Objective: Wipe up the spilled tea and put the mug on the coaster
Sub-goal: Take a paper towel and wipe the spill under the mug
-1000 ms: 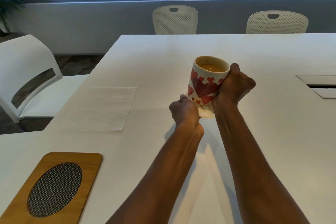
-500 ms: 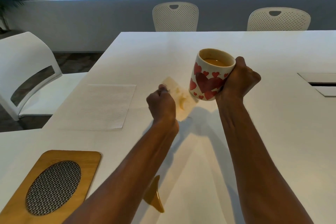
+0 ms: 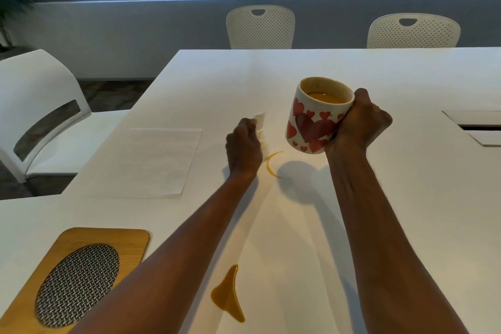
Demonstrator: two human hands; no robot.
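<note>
Coaster (image 3: 130,241) of wood and mesh sits at the near left corner of the bench (image 3: 406,198); the mug is not yet on it. Beyond it, by the left edge, a paper towel (image 3: 146,163) lies flat. Mid-bench, the left hand (image 3: 244,149) is curled, pinching a stained scrap of tissue (image 3: 260,122) just beside a thin tea ring (image 3: 272,164). A larger puddle (image 3: 227,295) lies toward the near edge, between the forearms. The right hand (image 3: 357,125) wraps the mug (image 3: 317,116), held tilted above the bench with tea inside. Likely risks: the tilt slopping more out, a forearm dragging through the puddle, and the scrap proving too small to soak it up.
</note>
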